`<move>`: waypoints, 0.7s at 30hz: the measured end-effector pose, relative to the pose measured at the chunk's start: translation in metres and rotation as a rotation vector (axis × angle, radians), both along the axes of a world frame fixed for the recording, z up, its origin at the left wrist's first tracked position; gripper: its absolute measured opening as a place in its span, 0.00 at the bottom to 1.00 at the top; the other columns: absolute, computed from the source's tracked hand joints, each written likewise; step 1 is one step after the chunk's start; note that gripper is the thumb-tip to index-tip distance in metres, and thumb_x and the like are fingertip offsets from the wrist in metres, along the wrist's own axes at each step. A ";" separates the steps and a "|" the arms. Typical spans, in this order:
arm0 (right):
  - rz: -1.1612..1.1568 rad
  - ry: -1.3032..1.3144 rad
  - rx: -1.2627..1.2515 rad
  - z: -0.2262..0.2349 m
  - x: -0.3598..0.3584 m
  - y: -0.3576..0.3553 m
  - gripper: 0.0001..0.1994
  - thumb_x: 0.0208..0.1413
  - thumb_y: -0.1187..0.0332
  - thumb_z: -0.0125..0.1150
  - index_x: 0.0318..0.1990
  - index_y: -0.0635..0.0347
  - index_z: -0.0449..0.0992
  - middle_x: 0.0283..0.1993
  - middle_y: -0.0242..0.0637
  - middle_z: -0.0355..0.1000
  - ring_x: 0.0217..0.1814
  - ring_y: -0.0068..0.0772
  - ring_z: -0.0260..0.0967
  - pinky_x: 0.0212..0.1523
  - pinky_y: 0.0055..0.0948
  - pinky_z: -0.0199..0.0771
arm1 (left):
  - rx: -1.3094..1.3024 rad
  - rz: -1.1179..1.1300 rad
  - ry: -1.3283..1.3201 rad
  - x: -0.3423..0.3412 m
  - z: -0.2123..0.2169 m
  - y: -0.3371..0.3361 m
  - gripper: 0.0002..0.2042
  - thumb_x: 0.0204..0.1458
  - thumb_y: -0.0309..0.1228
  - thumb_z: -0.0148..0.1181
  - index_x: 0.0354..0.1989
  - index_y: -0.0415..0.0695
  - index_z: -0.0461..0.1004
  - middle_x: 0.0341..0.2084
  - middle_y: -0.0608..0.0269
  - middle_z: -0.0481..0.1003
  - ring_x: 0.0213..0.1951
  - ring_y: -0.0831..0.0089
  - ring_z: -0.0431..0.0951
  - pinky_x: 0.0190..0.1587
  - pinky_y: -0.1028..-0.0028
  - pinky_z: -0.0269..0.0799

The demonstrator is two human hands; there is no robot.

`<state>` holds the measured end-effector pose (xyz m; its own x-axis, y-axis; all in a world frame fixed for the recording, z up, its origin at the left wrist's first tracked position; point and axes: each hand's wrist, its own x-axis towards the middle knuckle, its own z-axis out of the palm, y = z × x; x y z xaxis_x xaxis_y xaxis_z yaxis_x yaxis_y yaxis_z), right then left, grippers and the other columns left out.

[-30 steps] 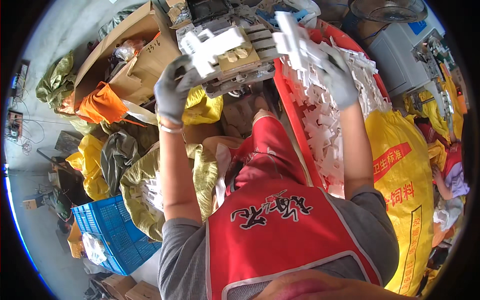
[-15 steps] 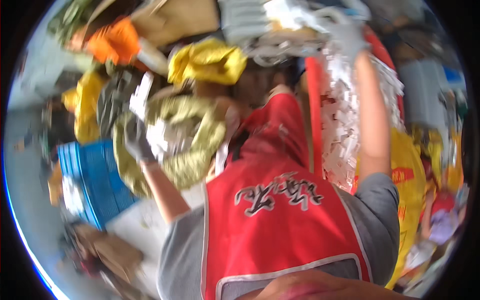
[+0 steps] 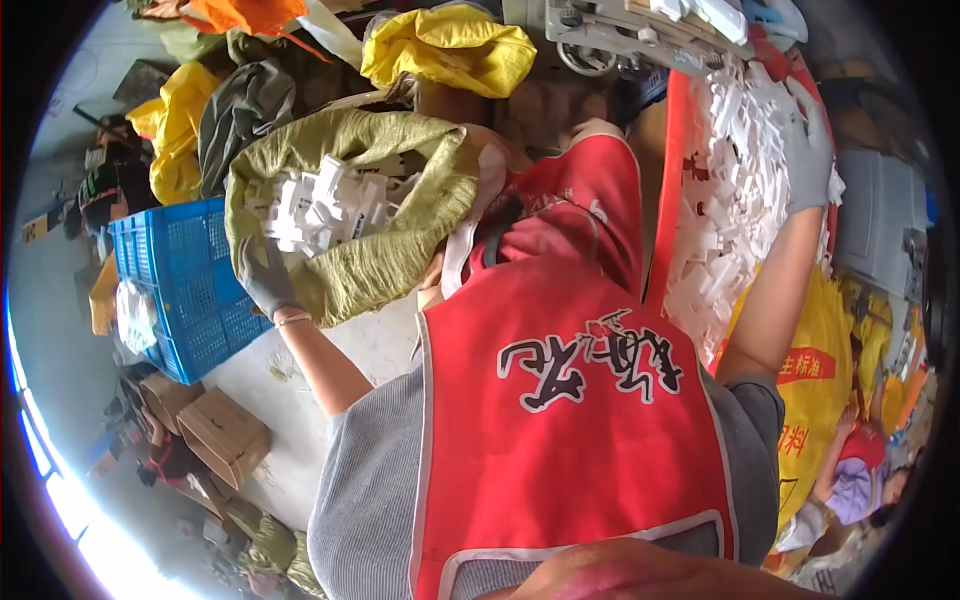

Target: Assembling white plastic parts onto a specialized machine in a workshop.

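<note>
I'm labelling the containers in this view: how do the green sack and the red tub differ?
The sack is soft, with a crumpled rim; the tub has a stiff, smoother wall. The sack's mouth is roundish, the tub's long and narrow. The sack is by the left hand, the tub by the right hand. Both hold white pieces.

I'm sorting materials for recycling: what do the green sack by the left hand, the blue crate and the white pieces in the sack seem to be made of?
Green sack: probably woven plastic, slightly shiny, with crinkled folds.
Blue crate: likely moulded plastic, semi-gloss, with a regular lattice of openings.
White pieces: perhaps rigid plastic, smooth and crisp-edged; foam can't be excluded.
</note>
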<state>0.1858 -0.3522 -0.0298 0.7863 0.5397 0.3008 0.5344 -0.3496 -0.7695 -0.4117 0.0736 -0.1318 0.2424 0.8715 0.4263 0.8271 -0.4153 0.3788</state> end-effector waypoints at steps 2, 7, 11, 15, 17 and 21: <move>-0.100 -0.009 -0.025 -0.028 -0.007 -0.029 0.16 0.62 0.66 0.51 0.55 0.61 0.71 0.56 0.37 0.69 0.58 0.27 0.65 0.58 0.25 0.63 | -0.014 -0.068 0.161 0.024 0.002 0.003 0.16 0.52 0.38 0.60 0.48 0.45 0.75 0.45 0.56 0.76 0.48 0.61 0.75 0.52 0.65 0.67; -0.172 0.202 0.090 -0.089 -0.045 -0.058 0.14 0.60 0.70 0.54 0.53 0.61 0.73 0.51 0.34 0.72 0.51 0.25 0.68 0.52 0.24 0.69 | -0.041 -0.435 0.491 0.158 0.004 -0.006 0.25 0.48 0.42 0.61 0.56 0.50 0.69 0.55 0.57 0.69 0.56 0.61 0.68 0.58 0.65 0.62; -0.249 0.097 -0.048 -0.103 -0.060 -0.081 0.14 0.60 0.63 0.54 0.49 0.58 0.75 0.45 0.37 0.76 0.46 0.26 0.72 0.48 0.24 0.69 | -0.400 -0.517 0.408 0.184 -0.048 0.049 0.18 0.53 0.44 0.55 0.46 0.46 0.77 0.50 0.53 0.74 0.53 0.61 0.72 0.55 0.69 0.67; -0.473 0.218 -0.173 -0.099 -0.074 -0.126 0.16 0.57 0.56 0.56 0.49 0.53 0.75 0.42 0.40 0.77 0.43 0.36 0.74 0.46 0.29 0.71 | -0.097 -0.297 0.600 0.219 -0.031 0.121 0.13 0.57 0.36 0.48 0.47 0.51 0.76 0.49 0.61 0.75 0.50 0.66 0.74 0.50 0.72 0.70; -0.533 0.214 -0.356 -0.121 -0.079 -0.147 0.16 0.56 0.55 0.54 0.48 0.49 0.75 0.45 0.41 0.76 0.45 0.42 0.74 0.47 0.33 0.72 | 0.100 -0.314 0.490 0.239 -0.011 0.149 0.12 0.55 0.35 0.50 0.46 0.54 0.76 0.46 0.61 0.76 0.46 0.65 0.77 0.48 0.70 0.72; -0.241 0.189 -1.102 -0.147 -0.100 -0.133 0.16 0.59 0.58 0.46 0.49 0.51 0.75 0.45 0.44 0.75 0.46 0.40 0.74 0.46 0.37 0.72 | 0.135 -0.383 0.207 0.267 0.025 0.141 0.13 0.55 0.36 0.51 0.44 0.48 0.76 0.40 0.54 0.78 0.42 0.59 0.78 0.46 0.66 0.73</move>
